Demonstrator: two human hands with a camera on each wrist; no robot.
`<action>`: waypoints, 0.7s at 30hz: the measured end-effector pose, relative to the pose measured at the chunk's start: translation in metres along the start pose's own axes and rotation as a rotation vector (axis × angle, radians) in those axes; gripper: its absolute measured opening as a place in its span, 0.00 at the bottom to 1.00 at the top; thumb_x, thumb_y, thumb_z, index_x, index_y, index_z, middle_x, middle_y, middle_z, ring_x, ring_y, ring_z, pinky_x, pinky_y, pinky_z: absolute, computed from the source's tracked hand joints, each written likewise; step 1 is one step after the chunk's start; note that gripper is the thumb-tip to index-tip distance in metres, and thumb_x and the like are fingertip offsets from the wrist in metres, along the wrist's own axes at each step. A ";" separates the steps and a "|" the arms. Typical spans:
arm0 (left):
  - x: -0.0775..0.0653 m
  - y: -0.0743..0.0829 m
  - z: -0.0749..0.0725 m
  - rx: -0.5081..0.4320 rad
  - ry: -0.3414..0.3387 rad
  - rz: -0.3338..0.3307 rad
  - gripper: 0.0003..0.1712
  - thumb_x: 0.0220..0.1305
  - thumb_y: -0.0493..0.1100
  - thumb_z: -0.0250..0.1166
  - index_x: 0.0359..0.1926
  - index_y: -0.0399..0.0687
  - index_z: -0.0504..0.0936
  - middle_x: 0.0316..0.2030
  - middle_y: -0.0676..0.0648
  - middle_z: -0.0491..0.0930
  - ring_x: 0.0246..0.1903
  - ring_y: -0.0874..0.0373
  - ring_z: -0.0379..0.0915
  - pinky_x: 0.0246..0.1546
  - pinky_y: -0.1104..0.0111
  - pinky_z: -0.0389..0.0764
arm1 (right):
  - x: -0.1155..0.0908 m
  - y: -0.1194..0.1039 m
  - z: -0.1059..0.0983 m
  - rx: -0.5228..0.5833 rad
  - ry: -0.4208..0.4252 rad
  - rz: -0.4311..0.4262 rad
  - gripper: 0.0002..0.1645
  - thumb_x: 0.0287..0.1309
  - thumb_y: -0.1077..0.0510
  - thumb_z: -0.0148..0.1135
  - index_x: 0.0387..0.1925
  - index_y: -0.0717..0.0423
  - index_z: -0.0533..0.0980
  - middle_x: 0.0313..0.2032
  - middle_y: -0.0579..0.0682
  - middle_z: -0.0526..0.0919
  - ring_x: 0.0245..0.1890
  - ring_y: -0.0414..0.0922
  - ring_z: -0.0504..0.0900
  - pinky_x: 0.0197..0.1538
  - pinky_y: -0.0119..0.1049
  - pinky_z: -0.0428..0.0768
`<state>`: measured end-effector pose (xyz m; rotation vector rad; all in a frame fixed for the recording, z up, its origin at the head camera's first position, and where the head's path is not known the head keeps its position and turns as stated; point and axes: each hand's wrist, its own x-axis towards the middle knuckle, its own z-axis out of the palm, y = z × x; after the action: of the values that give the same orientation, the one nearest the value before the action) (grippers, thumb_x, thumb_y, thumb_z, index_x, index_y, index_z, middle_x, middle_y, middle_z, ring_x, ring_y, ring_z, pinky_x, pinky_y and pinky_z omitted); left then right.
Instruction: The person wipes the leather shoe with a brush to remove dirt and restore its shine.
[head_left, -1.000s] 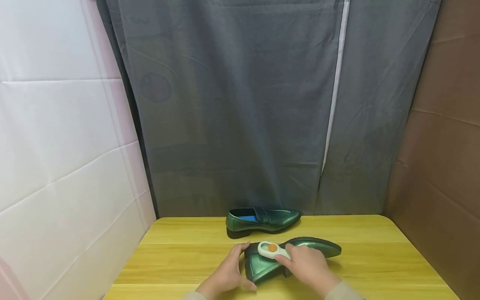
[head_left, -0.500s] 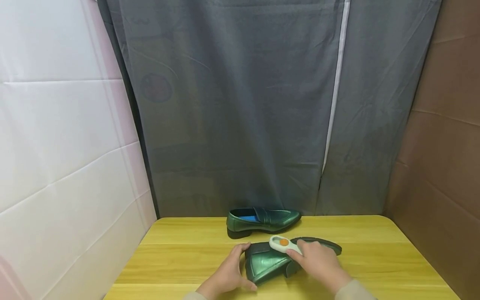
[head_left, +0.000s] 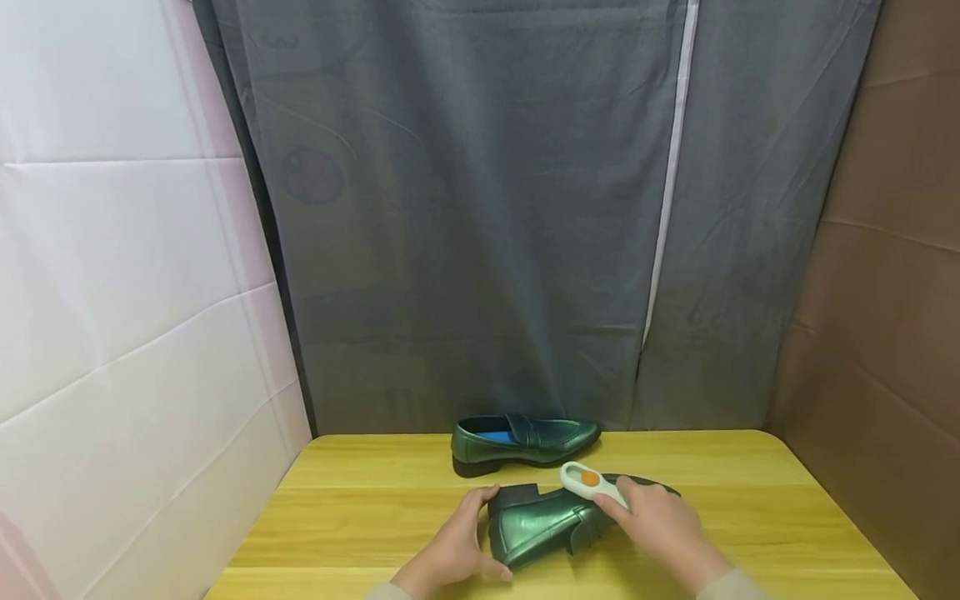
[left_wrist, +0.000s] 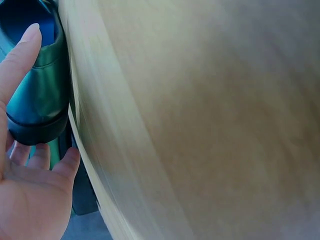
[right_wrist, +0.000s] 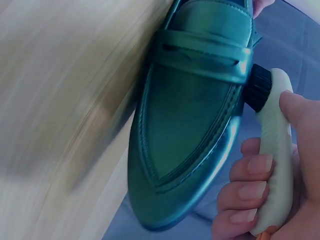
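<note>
A shiny green loafer (head_left: 528,525) lies on its side on the table, toe to the right and dark sole facing away. My left hand (head_left: 453,546) grips its heel end; in the left wrist view the thumb reaches over the opening's edge while the fingertips sit at the black heel (left_wrist: 37,131). Around the handle of a small white brush (head_left: 592,482) with an orange spot curl the fingers of my right hand (head_left: 660,521). Dark bristles (right_wrist: 257,87) meet the shoe's side by the strap in the right wrist view.
A matching green loafer (head_left: 555,442) with a blue insole stands upright behind, at the back edge of the yellow wooden table (head_left: 360,492). A grey curtain (head_left: 480,250) hangs behind it. White panels flank the left side, brown ones the right.
The brush and my right hand have slid rightward along the shoe, from near the heel toward the middle. My left hand and the other loafer have stayed in place.
</note>
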<state>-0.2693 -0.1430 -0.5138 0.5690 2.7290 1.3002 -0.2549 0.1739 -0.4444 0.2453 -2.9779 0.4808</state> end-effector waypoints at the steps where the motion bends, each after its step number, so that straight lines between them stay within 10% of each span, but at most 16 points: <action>1: 0.000 0.000 0.000 0.001 0.000 0.000 0.68 0.32 0.51 0.88 0.74 0.47 0.60 0.72 0.42 0.62 0.73 0.42 0.57 0.71 0.41 0.61 | -0.001 0.002 -0.001 0.008 -0.003 0.007 0.28 0.65 0.27 0.53 0.35 0.45 0.75 0.19 0.43 0.69 0.21 0.44 0.68 0.23 0.40 0.64; 21: 0.000 0.000 -0.002 0.001 -0.015 0.002 0.68 0.34 0.53 0.87 0.74 0.46 0.59 0.73 0.42 0.62 0.74 0.42 0.56 0.71 0.41 0.60 | -0.020 0.049 -0.007 0.083 0.010 0.084 0.37 0.66 0.24 0.47 0.48 0.52 0.76 0.25 0.46 0.74 0.24 0.45 0.69 0.23 0.40 0.64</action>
<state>-0.2701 -0.1441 -0.5125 0.5785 2.7182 1.2897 -0.2431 0.2255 -0.4554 0.1254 -2.9710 0.6139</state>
